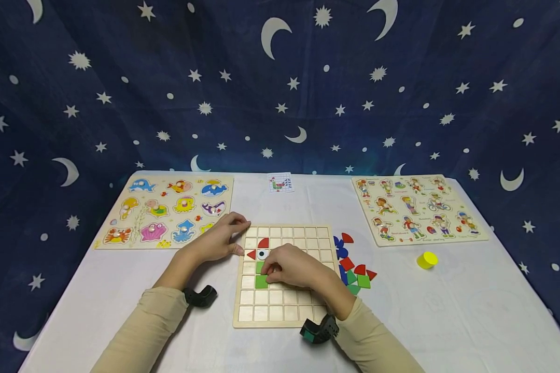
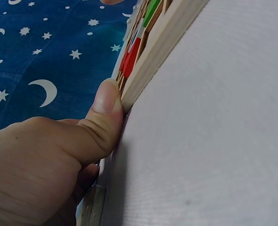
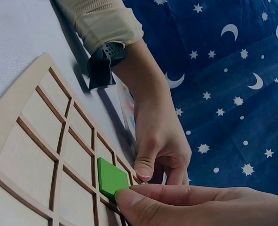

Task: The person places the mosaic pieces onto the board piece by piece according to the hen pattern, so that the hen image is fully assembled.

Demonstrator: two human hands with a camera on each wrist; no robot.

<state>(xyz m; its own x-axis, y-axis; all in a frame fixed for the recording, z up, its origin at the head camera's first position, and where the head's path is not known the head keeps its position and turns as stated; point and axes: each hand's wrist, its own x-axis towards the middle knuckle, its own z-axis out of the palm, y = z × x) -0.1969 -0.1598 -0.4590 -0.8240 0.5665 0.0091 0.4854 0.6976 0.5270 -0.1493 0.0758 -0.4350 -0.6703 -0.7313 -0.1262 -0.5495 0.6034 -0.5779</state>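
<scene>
A wooden grid board (image 1: 282, 325) lies on the white table. My left hand (image 1: 218, 239) touches its left edge, thumb and index finger spread apart; the thumb (image 2: 106, 101) presses against the wooden side. My right hand (image 1: 291, 265) reaches over the grid, and its thumb and index finger pinch the corner of a green square tile (image 3: 113, 179). Another green square (image 1: 259, 267) sits just above, partly hidden by those fingers. Higher up are a white tile with a black dot (image 1: 262, 254), a red triangle (image 1: 251, 255) and a red quarter circle (image 1: 263, 242).
Right of the board lie loose red, blue and green pieces, including a green square (image 1: 363, 281). A yellow cylinder (image 1: 427, 260) stands farther right. A sea-animal puzzle (image 1: 135, 204) is at left, a sports puzzle (image 1: 371, 210) at right. A pattern card (image 1: 280, 182) lies behind.
</scene>
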